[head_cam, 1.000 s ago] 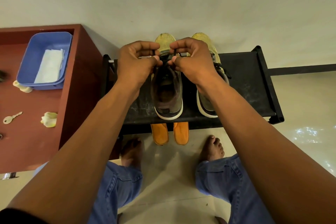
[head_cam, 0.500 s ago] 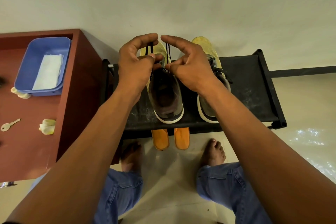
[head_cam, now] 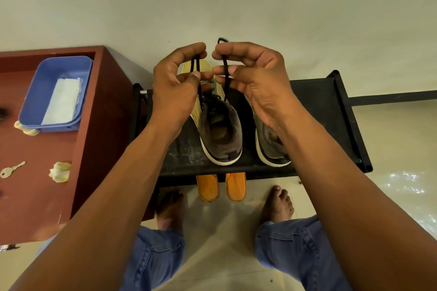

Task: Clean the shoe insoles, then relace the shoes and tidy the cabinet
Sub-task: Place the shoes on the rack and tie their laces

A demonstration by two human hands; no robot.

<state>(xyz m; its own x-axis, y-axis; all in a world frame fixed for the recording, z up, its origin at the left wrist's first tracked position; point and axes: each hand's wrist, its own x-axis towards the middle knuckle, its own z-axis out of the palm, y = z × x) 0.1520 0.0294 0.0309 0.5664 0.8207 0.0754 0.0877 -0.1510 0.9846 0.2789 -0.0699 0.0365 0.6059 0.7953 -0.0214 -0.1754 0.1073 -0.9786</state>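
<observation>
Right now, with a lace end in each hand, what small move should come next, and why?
Probably cross the two ends and tie them. The left hand and right hand each pinch an end of the lace, pulled up from the shoe, so the threading looks done.

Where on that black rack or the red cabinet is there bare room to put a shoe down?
The black rack is bare between the right shoe and its right rail. The red cabinet top is open in front of the key and crumpled tissue. Its back is crowded by the blue tub.
</observation>
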